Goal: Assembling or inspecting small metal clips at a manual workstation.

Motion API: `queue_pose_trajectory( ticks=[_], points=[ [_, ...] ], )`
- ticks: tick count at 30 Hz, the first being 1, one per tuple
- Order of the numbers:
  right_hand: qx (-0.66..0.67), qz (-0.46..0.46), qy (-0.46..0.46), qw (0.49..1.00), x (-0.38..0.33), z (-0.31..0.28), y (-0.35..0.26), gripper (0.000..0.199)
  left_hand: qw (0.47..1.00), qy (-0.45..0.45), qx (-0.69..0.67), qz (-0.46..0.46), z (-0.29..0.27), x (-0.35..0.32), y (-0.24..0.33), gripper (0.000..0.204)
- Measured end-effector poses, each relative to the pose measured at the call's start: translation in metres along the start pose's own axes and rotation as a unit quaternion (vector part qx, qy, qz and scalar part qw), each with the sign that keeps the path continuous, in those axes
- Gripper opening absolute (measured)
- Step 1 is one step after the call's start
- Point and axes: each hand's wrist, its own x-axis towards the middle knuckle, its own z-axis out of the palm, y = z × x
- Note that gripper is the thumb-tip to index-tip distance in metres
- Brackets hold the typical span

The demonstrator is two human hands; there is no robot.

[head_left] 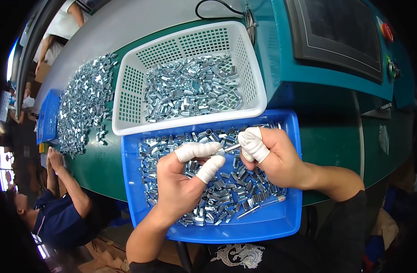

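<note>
Over the blue tray, my left hand and my right hand meet, both wearing white finger cots on thumb and forefinger. My left fingertips pinch a small shiny metal sleeve, mostly covered by the cots. From my right fingers a slim metal rod points left to that sleeve; whether its tip is inside cannot be made out. Beneath both hands lie many loose hexagonal metal sleeves. A slender clear-and-metal stick rests at the tray's near right.
Behind the tray stands a white mesh basket with more sleeves. A sleeve heap and a blue basket lie left. A teal machine with a screen is at right. Another person's hands are at the left table edge.
</note>
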Motion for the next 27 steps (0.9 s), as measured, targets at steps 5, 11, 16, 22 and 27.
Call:
queue_pose_trajectory(
  ticks=[5,11,16,22,27],
  points=[
    [0.002,-0.016,0.000,1.000,-0.002,0.003,0.004,0.038,0.967,0.027,-0.219,-0.123,0.005,0.000,0.002,0.018],
    [0.017,0.051,-0.031,0.998,0.000,0.000,-0.004,0.040,0.952,0.043,0.178,0.247,0.003,0.007,-0.001,0.023],
    [0.047,0.067,-0.081,0.993,0.002,-0.001,-0.004,0.043,0.941,0.017,0.182,0.286,0.005,0.009,-0.003,0.025],
    [0.219,0.228,-0.082,0.945,0.008,-0.003,-0.012,0.052,0.966,0.064,0.135,0.211,0.012,0.008,0.010,0.031],
    [0.279,0.203,-0.127,0.930,0.010,-0.009,-0.003,0.052,0.981,0.050,0.098,0.158,0.003,0.004,0.004,0.036]
  ],
)
